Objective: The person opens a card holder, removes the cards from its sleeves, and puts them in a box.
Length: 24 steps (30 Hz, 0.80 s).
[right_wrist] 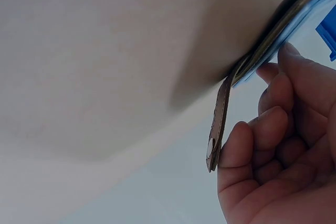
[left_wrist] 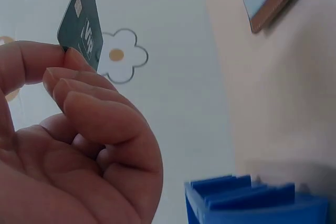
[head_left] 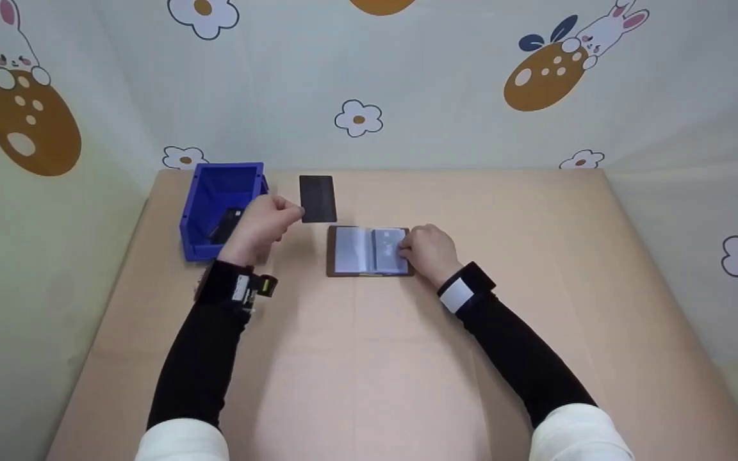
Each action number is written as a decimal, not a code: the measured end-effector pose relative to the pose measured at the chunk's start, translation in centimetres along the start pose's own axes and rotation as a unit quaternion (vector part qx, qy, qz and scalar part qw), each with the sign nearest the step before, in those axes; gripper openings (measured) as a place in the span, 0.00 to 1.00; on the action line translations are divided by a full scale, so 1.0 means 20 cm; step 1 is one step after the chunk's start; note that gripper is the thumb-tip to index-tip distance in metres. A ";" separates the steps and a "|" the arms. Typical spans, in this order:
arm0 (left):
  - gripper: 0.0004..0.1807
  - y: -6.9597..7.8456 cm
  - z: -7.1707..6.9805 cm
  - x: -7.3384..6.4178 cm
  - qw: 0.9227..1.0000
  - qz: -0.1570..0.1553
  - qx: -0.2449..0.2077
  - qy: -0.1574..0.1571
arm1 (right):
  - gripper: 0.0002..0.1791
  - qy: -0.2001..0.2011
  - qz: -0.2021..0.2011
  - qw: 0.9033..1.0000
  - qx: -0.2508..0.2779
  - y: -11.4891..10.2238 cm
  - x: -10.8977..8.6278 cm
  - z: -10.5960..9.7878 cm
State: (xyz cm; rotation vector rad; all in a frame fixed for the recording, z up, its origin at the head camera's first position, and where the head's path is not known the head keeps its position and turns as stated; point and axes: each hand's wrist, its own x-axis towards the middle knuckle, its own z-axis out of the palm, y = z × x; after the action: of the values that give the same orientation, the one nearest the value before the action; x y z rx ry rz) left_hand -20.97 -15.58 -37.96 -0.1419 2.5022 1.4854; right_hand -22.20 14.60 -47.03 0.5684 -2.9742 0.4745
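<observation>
My left hand [head_left: 262, 225] pinches a dark card [head_left: 318, 199] by its lower corner, between thumb and index finger, above the table. In the left wrist view the card [left_wrist: 84, 24] has a chip, a "VIP" print and "LOGO" lettering. An open brown card holder [head_left: 331, 253] with clear plastic sleeves [head_left: 353, 250] lies below and right of the card. At its right edge my right hand [head_left: 432, 251] pinches the sleeves with thumb and index finger, the other fingers curled. The holder's strap [right_wrist: 218, 129], with a snap, sticks out beside those fingers.
A blue bin [head_left: 197, 253] stands at the back left, partly behind my left hand, with a dark item [head_left: 226, 225] inside. A patterned curtain [head_left: 446, 83] rises behind the table [head_left: 356, 371] and along both sides.
</observation>
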 end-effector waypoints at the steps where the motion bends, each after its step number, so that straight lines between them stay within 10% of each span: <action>1: 0.11 0.00 -0.02 0.00 1.000 -0.001 0.003 0.000 | 0.07 -0.001 0.001 1.000 0.001 0.00 0.00 0.00; 24: 0.20 -0.21 -0.47 -0.05 0.987 -0.040 0.114 0.103 | 0.07 -0.012 0.002 1.000 0.000 0.00 0.00 0.00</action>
State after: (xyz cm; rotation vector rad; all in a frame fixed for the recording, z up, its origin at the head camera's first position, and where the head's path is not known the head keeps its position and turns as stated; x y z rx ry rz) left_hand -20.64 -25.82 -36.92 -0.3682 2.7697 1.1988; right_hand -22.20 14.57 -46.94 0.5717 -2.9978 0.4715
